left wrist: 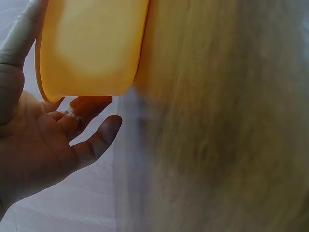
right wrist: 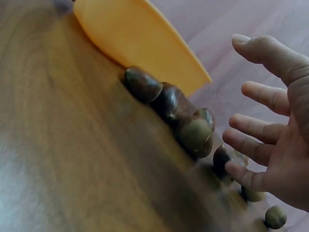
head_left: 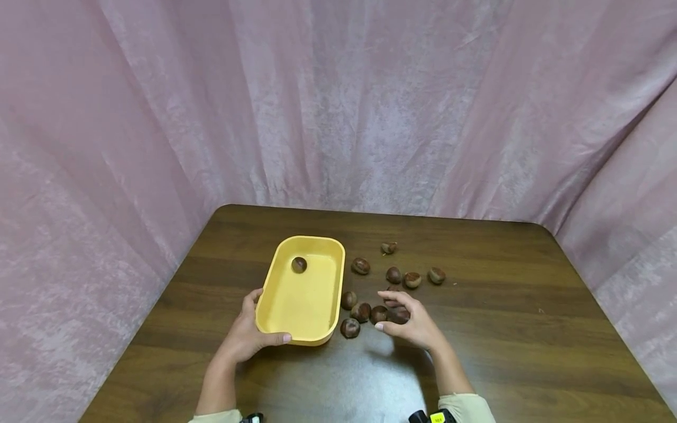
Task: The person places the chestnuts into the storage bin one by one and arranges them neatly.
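A yellow rectangular plastic tray (head_left: 301,302) is at the left middle of the table in the head view. One brown chestnut (head_left: 298,265) lies inside, toward its far end. My left hand (head_left: 245,333) grips the tray at its near left corner, thumb over the near rim and fingers along the side. My right hand (head_left: 415,324) hovers beside a cluster of chestnuts (head_left: 361,312) right of the tray, fingers spread and slightly bent. The right wrist view shows nothing between the thumb (right wrist: 265,50) and fingers. In the head view this hand partly covers some chestnuts.
Several more chestnuts lie farther back, among them a split-looking one (head_left: 388,248) and one at the right (head_left: 436,275). The brown wooden table (head_left: 529,329) has rounded far corners. A pink curtain (head_left: 370,106) hangs behind it and at both sides.
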Motion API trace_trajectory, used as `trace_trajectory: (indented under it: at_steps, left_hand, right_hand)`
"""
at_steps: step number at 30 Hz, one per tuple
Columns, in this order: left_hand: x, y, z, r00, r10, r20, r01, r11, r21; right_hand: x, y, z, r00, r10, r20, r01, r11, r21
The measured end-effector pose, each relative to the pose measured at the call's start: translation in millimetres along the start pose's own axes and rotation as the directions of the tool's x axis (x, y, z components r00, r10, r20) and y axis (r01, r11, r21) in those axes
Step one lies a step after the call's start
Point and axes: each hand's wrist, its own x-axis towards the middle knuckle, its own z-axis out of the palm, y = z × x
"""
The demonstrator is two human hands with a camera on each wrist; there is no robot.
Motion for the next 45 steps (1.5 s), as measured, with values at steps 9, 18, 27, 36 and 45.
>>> trace_trajectory:
  at_steps: [9, 18, 27, 36, 45]
  left_hand:
    - [0.6, -1.9, 0.3, 1.000, -0.008, 0.009, 0.008, 1.000, -0.017]
    - [1.8, -3.4, -0.7, 1.000, -0.003, 0.016, 0.004, 1.000, -0.029]
    - [1.8, -1.3, -0.3, 1.000, -0.007, 0.014, 0.007, 1.000, -0.010]
    - [1.5, -0.2, -0.6, 1.000, -0.009, 0.015, 0.010, 1.000, -0.025]
    - [0.9, 0.7, -0.7, 1.000, -0.019, 0.010, 0.019, 1.000, -0.010]
  right_hand:
    - [-0.3, 26, 13, 0.996, 0.065, -0.061, -0.074, 0.985, -0.157]
    - [4.2, 31, 21, 0.980, 0.119, -0.161, -0.167, 0.931, -0.324]
    - [2.5, 29, 21, 0.969, 0.145, -0.202, -0.207, 0.919, -0.334]
    - [10.0, 9, 16, 0.964, 0.151, -0.219, -0.202, 0.952, -0.231]
    - [30.4, -9, 14, 0.960, 0.193, -0.202, -0.209, 0.976, -0.063]
